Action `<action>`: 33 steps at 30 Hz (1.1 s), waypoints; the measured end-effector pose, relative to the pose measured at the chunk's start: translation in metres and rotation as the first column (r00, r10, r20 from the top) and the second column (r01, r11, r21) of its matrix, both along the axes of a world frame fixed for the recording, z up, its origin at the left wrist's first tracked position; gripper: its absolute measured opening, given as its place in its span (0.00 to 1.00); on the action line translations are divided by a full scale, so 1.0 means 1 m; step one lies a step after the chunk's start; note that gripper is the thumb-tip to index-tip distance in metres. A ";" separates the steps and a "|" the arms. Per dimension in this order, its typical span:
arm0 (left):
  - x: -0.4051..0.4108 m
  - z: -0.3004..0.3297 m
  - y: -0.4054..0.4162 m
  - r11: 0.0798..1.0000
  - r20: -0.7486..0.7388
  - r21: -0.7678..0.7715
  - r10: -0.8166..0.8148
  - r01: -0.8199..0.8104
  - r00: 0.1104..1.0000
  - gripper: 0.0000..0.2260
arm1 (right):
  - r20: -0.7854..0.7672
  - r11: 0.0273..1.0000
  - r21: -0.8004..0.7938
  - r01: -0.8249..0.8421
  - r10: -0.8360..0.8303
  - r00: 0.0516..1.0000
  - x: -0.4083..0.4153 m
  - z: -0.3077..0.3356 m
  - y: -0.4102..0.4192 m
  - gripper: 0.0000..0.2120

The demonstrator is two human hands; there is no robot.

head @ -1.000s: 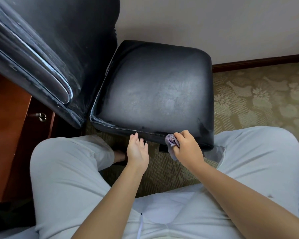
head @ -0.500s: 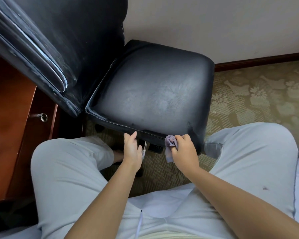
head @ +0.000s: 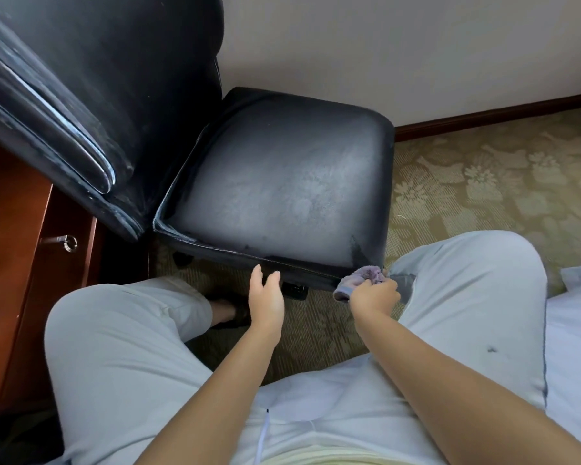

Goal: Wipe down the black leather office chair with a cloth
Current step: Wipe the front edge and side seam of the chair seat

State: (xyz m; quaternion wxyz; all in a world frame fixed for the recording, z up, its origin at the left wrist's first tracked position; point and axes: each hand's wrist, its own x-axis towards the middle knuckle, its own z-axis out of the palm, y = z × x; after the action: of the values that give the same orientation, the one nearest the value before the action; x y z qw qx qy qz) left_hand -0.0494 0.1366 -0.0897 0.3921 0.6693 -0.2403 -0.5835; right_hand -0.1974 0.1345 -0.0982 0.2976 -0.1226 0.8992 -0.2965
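While right hand [head: 374, 293] grips cloth [head: 361, 278] at seat [head: 282, 182] corner | left hand [head: 266, 297] open, fingers touching edge

Soft daylight, sheen on seat [head: 282, 182], wide-angle bending at edges
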 end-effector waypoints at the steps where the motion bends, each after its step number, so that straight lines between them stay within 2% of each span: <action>1: -0.002 -0.002 0.005 0.991 0.239 -0.100 -0.064 0.090 0.969 0.23 | -0.044 0.998 -0.052 -0.044 0.042 0.998 0.001 0.000 0.000 0.14; 2: -0.003 -0.006 0.010 0.953 0.457 -0.188 -0.131 0.239 0.880 0.22 | -0.122 0.985 -0.099 -0.139 0.127 0.984 0.001 0.000 0.001 0.13; 3: -0.003 -0.013 0.012 0.879 0.626 -0.221 -0.204 0.422 0.753 0.22 | -0.208 0.958 -0.125 -0.257 0.228 0.951 0.001 0.001 0.004 0.12; 4: -0.004 -0.019 0.013 0.783 0.741 -0.192 -0.279 0.591 0.611 0.23 | -0.287 0.921 -0.131 -0.367 0.320 0.903 0.002 0.001 0.006 0.12; 5: -0.005 -0.024 0.010 0.688 0.817 -0.124 -0.339 0.716 0.467 0.24 | -0.342 0.887 -0.124 -0.445 0.383 0.858 0.003 0.001 0.009 0.13; 7: -0.007 -0.029 0.004 0.546 0.910 0.023 -0.359 0.837 0.209 0.26 | -0.405 0.851 -0.089 -0.517 0.443 0.800 0.005 -0.002 0.011 0.17; 9: -0.011 -0.028 -0.002 0.472 0.946 0.121 -0.320 0.873 0.041 0.28 | -0.368 0.879 -0.042 -0.475 0.428 0.826 0.003 -0.009 0.013 0.19; 11: -0.012 -0.029 -0.002 0.441 0.946 0.194 -0.321 0.876 -0.048 0.30 | -0.181 0.967 0.005 -0.253 0.250 0.951 -0.002 -0.016 0.009 0.18; 13: -0.011 -0.030 -0.001 0.424 0.933 0.250 -0.345 0.870 -0.101 0.32 | -0.042 0.995 0.100 -0.029 0.033 0.999 -0.009 -0.019 0.002 0.20; 15: -0.008 -0.029 -0.002 0.397 0.923 0.292 -0.355 0.870 -0.147 0.34 | 0.028 0.985 0.156 0.069 -0.074 0.997 -0.014 -0.023 -0.003 0.22; 17: -0.008 -0.027 -0.002 0.379 0.916 0.307 -0.367 0.873 -0.162 0.35 | 0.169 0.986 0.115 0.118 -0.136 0.976 -0.018 -0.024 -0.002 0.22; 18: -0.009 -0.026 -0.002 0.380 0.914 0.303 -0.375 0.874 -0.154 0.35 | 0.311 0.988 0.044 0.151 -0.157 0.937 -0.019 -0.023 0.001 0.21; 20: -0.011 -0.025 0.000 0.391 0.912 0.281 -0.394 0.876 -0.116 0.35 | 0.605 0.958 -0.018 0.285 -0.216 0.766 -0.020 -0.018 0.005 0.20; 21: -0.011 -0.025 0.000 0.393 0.909 0.272 -0.404 0.878 -0.101 0.35 | 0.691 0.918 0.044 0.393 -0.312 0.652 -0.019 -0.014 0.003 0.19; 23: -0.011 -0.024 0.001 0.387 0.906 0.275 -0.412 0.880 -0.102 0.35 | 0.758 0.830 0.210 0.517 -0.473 0.450 -0.008 -0.007 0.001 0.17; 24: -0.012 -0.024 0.001 0.385 0.904 0.281 -0.415 0.879 -0.107 0.35 | 0.766 0.818 0.243 0.521 -0.492 0.414 0.003 -0.002 0.002 0.17; 26: -0.010 -0.025 -0.001 0.384 0.895 0.294 -0.432 0.875 -0.111 0.36 | 0.812 0.863 0.170 0.476 -0.397 0.428 0.028 0.012 0.006 0.18; 28: -0.007 -0.027 -0.003 0.381 0.894 0.295 -0.435 0.876 -0.112 0.37 | 0.821 0.920 -0.004 0.391 -0.221 0.527 0.049 0.023 0.010 0.16; 29: -0.005 -0.027 -0.004 0.377 0.897 0.285 -0.430 0.881 -0.106 0.36 | 0.760 0.942 -0.090 0.322 -0.144 0.634 0.055 0.023 0.010 0.16; 31: -0.001 -0.026 -0.005 0.362 0.906 0.252 -0.415 0.898 -0.086 0.33 | 0.463 0.961 -0.129 0.246 -0.162 0.872 0.048 0.019 0.002 0.16; 33: 0.001 -0.023 -0.004 0.352 0.915 0.249 -0.390 0.902 -0.101 0.33 | 0.240 0.961 -0.126 0.246 -0.211 0.948 0.024 0.014 -0.006 0.17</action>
State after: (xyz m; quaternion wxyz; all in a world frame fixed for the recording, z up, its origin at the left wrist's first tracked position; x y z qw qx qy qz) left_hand -0.0483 0.1323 -0.1127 -0.0229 0.5119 -0.8449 -0.1533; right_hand -0.1730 0.1282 -0.0840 0.3501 -0.0057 0.8422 -0.4099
